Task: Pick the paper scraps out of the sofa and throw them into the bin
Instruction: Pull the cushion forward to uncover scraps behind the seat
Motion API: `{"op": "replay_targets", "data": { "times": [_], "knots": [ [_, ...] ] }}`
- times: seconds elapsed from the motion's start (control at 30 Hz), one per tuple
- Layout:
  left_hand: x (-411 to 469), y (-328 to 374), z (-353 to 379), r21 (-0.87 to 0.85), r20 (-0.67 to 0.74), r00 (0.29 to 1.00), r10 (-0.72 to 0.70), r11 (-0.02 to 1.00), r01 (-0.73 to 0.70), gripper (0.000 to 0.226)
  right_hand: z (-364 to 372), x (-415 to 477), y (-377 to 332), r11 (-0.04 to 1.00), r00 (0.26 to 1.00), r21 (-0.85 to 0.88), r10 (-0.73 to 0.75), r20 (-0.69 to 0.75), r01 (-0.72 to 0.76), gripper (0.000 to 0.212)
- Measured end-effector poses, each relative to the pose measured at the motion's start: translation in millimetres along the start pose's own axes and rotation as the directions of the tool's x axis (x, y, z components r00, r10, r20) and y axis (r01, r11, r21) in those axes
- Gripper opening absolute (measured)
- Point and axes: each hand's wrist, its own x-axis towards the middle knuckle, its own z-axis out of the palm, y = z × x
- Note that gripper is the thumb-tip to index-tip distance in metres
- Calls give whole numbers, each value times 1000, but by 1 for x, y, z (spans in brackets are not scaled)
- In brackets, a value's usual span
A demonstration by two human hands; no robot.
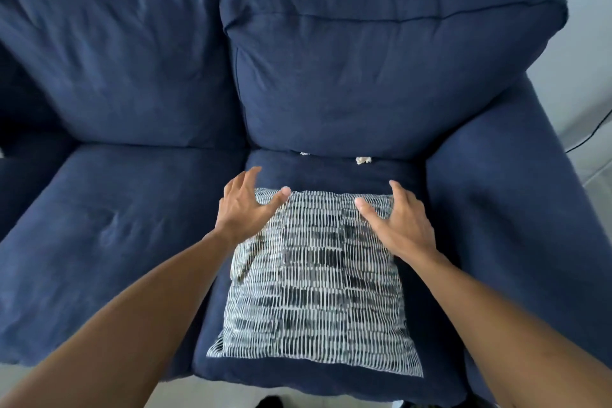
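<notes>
scraps show in the crease between seat and back cushion, just above centre of the frame: a crumpled one (363,160) to the right and a smaller bit (304,153) to the left, half tucked under the back cushion (381,76). both hands hover over the far edge of the patterned pillow (314,285) that lies flat on the right seat. left hand (246,205) is spread, fingers splayed, holding nothing; right hand (402,222) is likewise spread and empty, thumb over the pillow's top edge. no bin is in view.

risks from here, as i judge them: if the pillow gets slid toward the back, it could shove the scraps deeper into the crease, out of sight. pressing down on the seat could widen the gap and let them drop in. the smaller bit is easy to miss or tear, as so little of it shows. other scraps may lie hidden under the pillow or along the left seat (109,228).
</notes>
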Motion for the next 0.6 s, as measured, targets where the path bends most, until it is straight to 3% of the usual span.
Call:
{"op": "replay_targets", "data": {
  "times": [0.47,0.6],
  "knots": [
    [43,52,-39,-59,41,993,115,992,-112,112,-53,42,-39,995,986,-43,-98,-137,93,99],
    [51,66,-45,-69,28,989,147,987,-144,101,-63,47,-43,994,983,-45,-103,-151,97,100]
  ]
}}
